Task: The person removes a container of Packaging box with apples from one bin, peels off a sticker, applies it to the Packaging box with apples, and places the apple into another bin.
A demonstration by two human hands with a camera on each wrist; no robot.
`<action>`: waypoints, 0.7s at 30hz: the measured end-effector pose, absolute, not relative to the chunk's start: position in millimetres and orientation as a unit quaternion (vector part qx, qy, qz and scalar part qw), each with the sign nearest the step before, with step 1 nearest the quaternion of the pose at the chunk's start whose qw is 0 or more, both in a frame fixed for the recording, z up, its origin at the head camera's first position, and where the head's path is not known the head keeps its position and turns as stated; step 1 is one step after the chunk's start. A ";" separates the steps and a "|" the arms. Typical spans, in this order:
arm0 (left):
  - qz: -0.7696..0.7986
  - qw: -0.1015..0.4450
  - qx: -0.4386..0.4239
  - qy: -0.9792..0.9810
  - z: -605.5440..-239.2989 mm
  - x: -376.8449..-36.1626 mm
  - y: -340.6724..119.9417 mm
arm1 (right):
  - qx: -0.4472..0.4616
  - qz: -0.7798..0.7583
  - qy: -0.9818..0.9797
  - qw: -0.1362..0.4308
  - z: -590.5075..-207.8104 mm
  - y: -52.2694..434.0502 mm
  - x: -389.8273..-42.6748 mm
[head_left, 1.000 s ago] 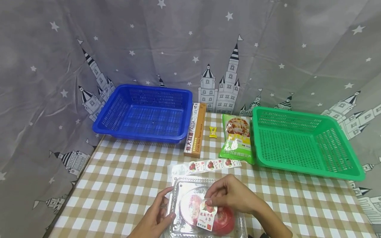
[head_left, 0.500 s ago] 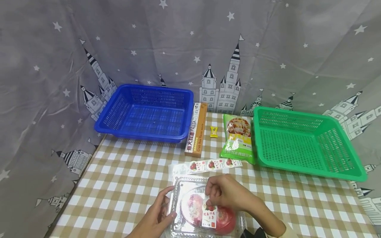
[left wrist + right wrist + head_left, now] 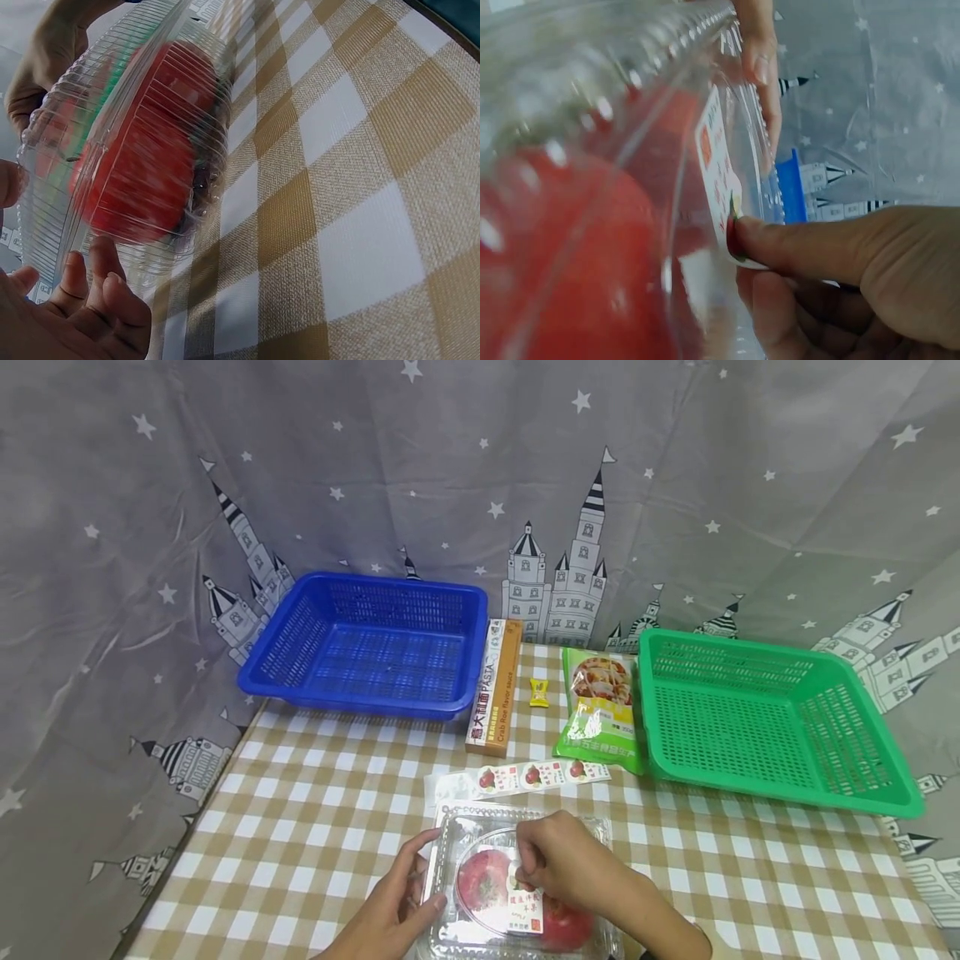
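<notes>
A clear plastic clamshell box (image 3: 480, 812) with red apples (image 3: 142, 184) inside lies at the table's near edge. My left hand (image 3: 393, 897) holds its left side, thumb at the lid's rim and bent fingertips (image 3: 105, 255) against the wall in the left wrist view. Over the lid, my right hand (image 3: 573, 864) pinches the top end of a white apple sticker (image 3: 525, 914) between thumb (image 3: 761, 236) and forefinger. The sticker's lower part lies against or very near the lid; I cannot tell whether it is stuck.
Just beyond the box lies a strip of similar stickers (image 3: 517, 778). Farther back are a blue basket (image 3: 360, 702), a pasta box (image 3: 493, 689), a small yellow packet (image 3: 538, 692), a green food bag (image 3: 600, 710) and a green basket (image 3: 780, 793). A grey curtain (image 3: 420, 460) hangs behind.
The sticker has swung from a slant to nearly straight and its top has come down towards the lid. My right hand has lowered with it. My left hand keeps its place on the box.
</notes>
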State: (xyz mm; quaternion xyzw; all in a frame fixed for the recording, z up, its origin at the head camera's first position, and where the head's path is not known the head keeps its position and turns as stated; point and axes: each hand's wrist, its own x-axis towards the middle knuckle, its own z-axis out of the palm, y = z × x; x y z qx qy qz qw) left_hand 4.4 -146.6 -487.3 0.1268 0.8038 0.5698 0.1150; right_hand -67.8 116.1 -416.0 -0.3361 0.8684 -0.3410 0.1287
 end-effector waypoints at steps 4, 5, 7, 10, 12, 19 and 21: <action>0.572 0.112 0.135 0.801 -488.2 3.9 -146.4 | -0.333 -0.321 0.879 0.118 -414.9 114.5 -64.5; 0.572 0.110 0.137 0.801 -488.5 3.8 -146.4 | -0.337 -0.314 0.881 0.111 -414.9 114.1 -64.0; 0.573 0.109 0.138 0.800 -488.9 3.7 -146.6 | -0.348 -0.302 0.882 0.096 -415.4 112.9 -63.2; 0.573 0.108 0.136 0.801 -489.0 3.7 -147.1 | -0.365 -0.284 0.884 0.071 -416.9 111.4 -62.2; 0.572 0.109 0.134 0.802 -488.8 3.6 -147.1 | -0.371 -0.269 0.887 0.055 -418.0 111.1 -61.5; 0.571 0.115 0.134 0.802 -488.5 3.3 -147.2 | -0.379 -0.171 0.909 -0.008 -420.2 115.2 -55.1; 0.570 0.116 0.135 0.802 -488.6 3.3 -147.1 | -0.392 -0.142 0.908 -0.029 -420.9 116.8 -52.7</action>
